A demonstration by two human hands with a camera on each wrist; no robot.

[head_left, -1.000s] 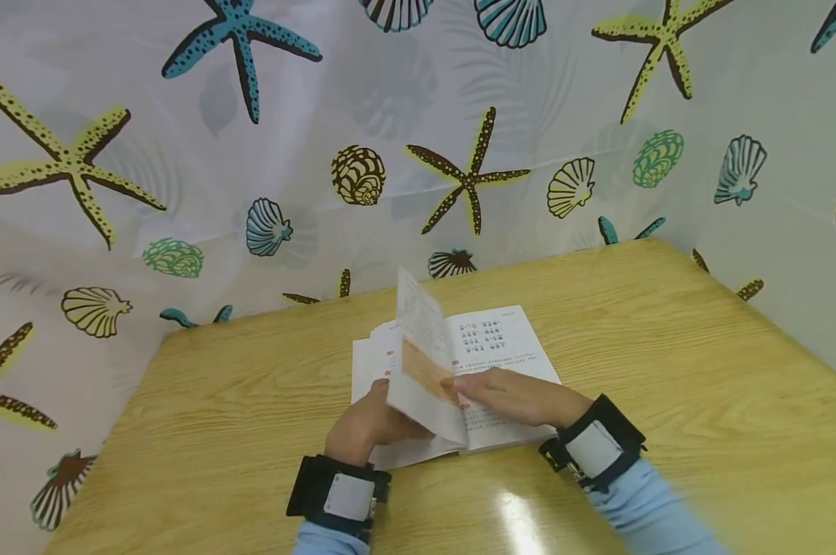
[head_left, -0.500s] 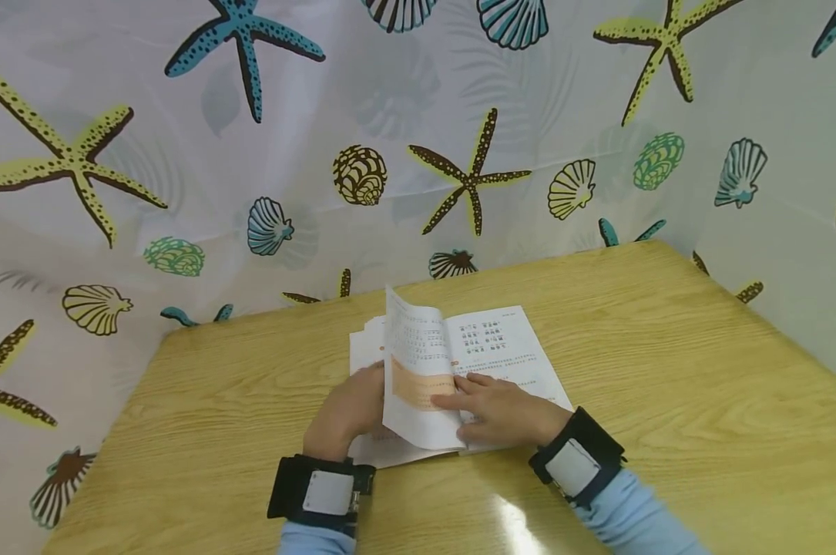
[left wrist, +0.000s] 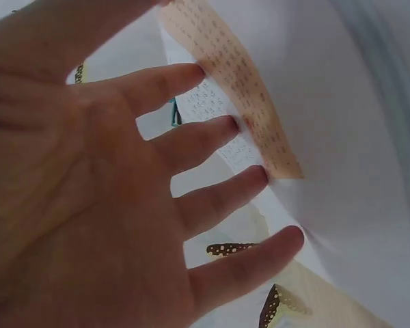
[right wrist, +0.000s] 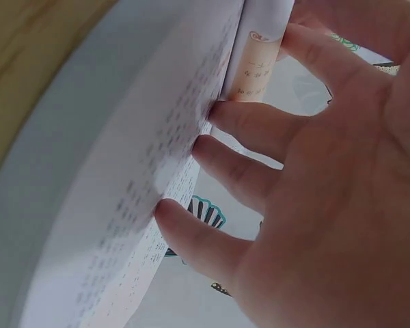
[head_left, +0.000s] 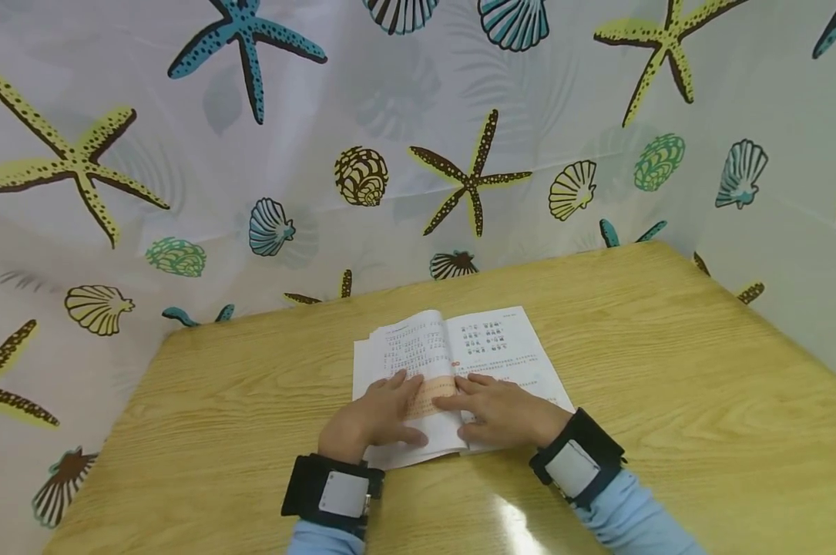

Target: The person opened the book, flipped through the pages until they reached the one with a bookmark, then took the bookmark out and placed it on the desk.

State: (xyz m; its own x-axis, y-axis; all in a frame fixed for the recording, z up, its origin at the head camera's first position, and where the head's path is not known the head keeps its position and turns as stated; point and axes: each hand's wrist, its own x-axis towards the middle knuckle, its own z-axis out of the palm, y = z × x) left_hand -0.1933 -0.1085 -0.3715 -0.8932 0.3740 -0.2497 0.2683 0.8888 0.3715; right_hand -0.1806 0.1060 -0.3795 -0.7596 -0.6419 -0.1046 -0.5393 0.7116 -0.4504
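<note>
An open book (head_left: 487, 339) with printed white pages lies on the table, an orange text block low on its left page. My left hand (head_left: 376, 420) rests on that left page, fingers spread; in the left wrist view its fingertips (left wrist: 225, 126) touch the paper beside the orange block. My right hand (head_left: 508, 412) lies across the lower right page near the spine, with one finger reaching over onto the left page. In the right wrist view its fingertips (right wrist: 205, 147) press on the printed sheet near the fold. Neither hand grips anything.
The wooden table (head_left: 251, 401) surrounds the book on all sides. Behind it hangs a white cloth (head_left: 307, 100) printed with starfish and shells. Black straps (head_left: 334, 493) with pale plates are worn on both wrists, over light blue sleeves.
The raised page has come down flat on the left side. My left hand has moved from behind that page to on top of it. The right hand slid slightly left, then stayed.
</note>
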